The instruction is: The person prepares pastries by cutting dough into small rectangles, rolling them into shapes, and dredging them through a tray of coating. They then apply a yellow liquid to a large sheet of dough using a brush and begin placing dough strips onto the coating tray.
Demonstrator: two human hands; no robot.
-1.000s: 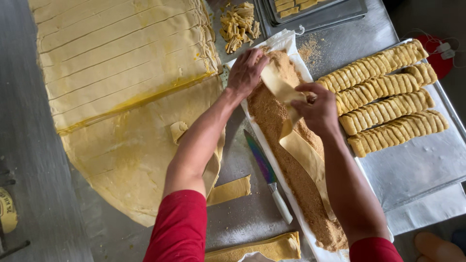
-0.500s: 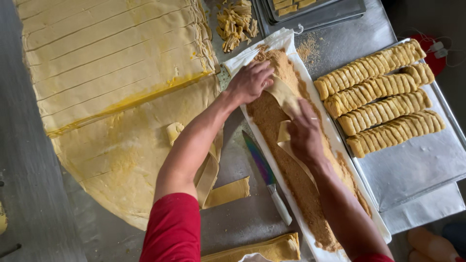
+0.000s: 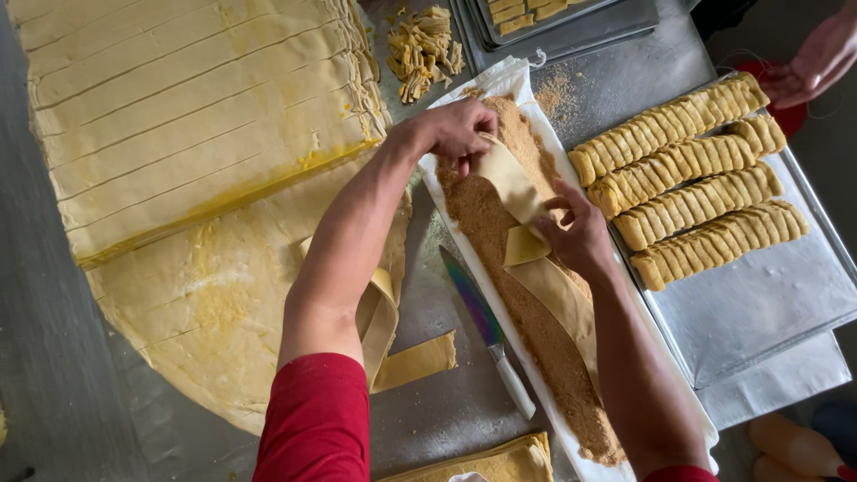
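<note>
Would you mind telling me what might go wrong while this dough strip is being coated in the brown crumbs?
The thin pale dough strip, stretched between left hand and right hand, might tear. The multicoloured-bladed knife lies just beside the white-lined crumb tray, so a forearm could brush it.

The dough strip (image 3: 513, 192) has been folded over on the sugar (image 3: 500, 259), right hand (image 3: 580, 236) slid lower along it, and another person's hand (image 3: 817, 58) has popped in past the tray (image 3: 759, 303).
</note>
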